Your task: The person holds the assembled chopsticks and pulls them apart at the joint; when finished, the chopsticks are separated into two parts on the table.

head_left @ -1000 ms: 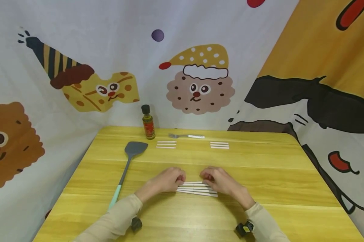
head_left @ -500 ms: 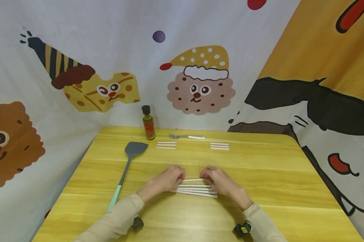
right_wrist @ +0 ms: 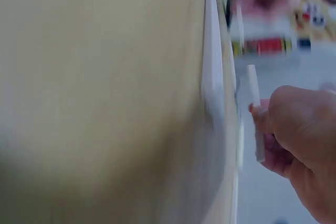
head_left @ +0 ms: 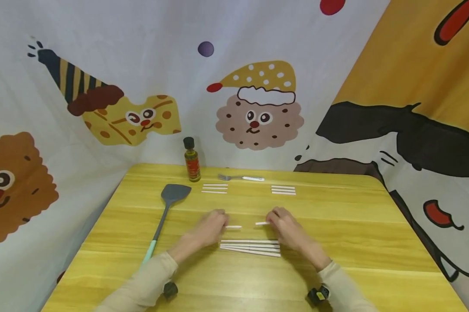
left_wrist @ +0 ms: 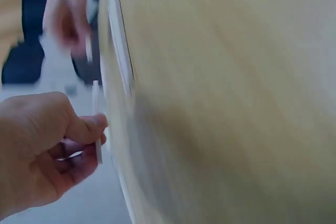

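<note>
In the head view my left hand point(head_left: 211, 229) pinches one white chalk-like stick point(head_left: 233, 227), which points right. Across from it my right hand point(head_left: 287, 227) pinches another such stick point(head_left: 261, 223), pointing left, with a gap between the two ends. The left wrist view shows thumb and fingers around the left stick point(left_wrist: 95, 95); the right wrist view shows the same grip on the right stick point(right_wrist: 254, 85). Nearer the body several matching sticks point(head_left: 234, 241) lie end to end in rows, fanning slightly apart at the right. Neither hand touches these rows.
Farther back lie three sticks point(head_left: 215, 188) on the left and three sticks point(head_left: 283, 190) on the right. Behind them is a fork point(head_left: 252, 178), with a dark-capped bottle point(head_left: 193, 167) upright beside it. A grey spatula point(head_left: 175, 193) with a mint handle lies left of my left arm.
Both hands have moved away from the rows toward the far side and drawn apart. The two sticks, first end to end between the hands, are now separated by a gap.
</note>
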{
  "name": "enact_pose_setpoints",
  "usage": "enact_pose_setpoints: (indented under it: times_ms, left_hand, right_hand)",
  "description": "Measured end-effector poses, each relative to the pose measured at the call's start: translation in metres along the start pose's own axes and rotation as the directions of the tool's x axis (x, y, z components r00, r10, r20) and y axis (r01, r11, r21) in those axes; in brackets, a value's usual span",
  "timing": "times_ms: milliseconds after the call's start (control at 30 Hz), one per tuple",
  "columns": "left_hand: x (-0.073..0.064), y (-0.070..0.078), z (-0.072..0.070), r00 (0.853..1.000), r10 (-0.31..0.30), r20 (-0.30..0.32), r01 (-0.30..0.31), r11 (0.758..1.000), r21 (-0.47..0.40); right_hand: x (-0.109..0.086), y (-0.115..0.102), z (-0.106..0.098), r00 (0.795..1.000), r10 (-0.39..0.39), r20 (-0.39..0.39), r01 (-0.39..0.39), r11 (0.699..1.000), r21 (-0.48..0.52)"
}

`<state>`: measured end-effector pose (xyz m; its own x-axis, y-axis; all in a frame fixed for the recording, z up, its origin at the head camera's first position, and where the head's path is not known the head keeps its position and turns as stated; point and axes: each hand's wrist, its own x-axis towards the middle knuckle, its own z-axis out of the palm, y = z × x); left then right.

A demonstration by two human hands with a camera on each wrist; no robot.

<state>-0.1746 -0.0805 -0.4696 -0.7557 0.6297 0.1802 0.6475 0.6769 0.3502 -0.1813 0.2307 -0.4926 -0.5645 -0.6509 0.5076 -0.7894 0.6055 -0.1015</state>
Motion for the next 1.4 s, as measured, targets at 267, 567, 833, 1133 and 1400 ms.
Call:
enact_pose_setpoints:
  times_ms: [267, 567, 833, 1133, 1400]
  left_hand:
    - [-0.020, -0.062, -0.051, 0.966, -0.186, -0.178, 0.200, 0.977, 0.066]
    - [0.010, -0.082, -0.048, 0.963, -0.258, -0.083, 0.257, 0.966, -0.023]
    - [0.035, -0.094, -0.036, 0.955, -0.297, -0.020, 0.293, 0.951, -0.101]
    - [0.044, -0.094, -0.026, 0.959, -0.283, -0.028, 0.278, 0.952, -0.127]
    - [0.046, -0.099, -0.016, 0.958, -0.286, -0.023, 0.281, 0.952, -0.121]
  right_hand:
    - [-0.035, 0.063, -0.043, 0.984, 0.116, -0.138, -0.128, 0.988, -0.087]
    - [-0.022, 0.082, -0.031, 0.984, 0.158, -0.077, -0.163, 0.985, -0.058]
    - [-0.002, 0.088, -0.013, 0.973, 0.229, -0.014, -0.229, 0.973, -0.028]
    - [0.011, 0.091, -0.004, 0.941, 0.333, 0.065, -0.333, 0.943, -0.015]
    - [0.016, 0.092, 0.007, 0.923, 0.374, 0.090, -0.376, 0.927, 0.003]
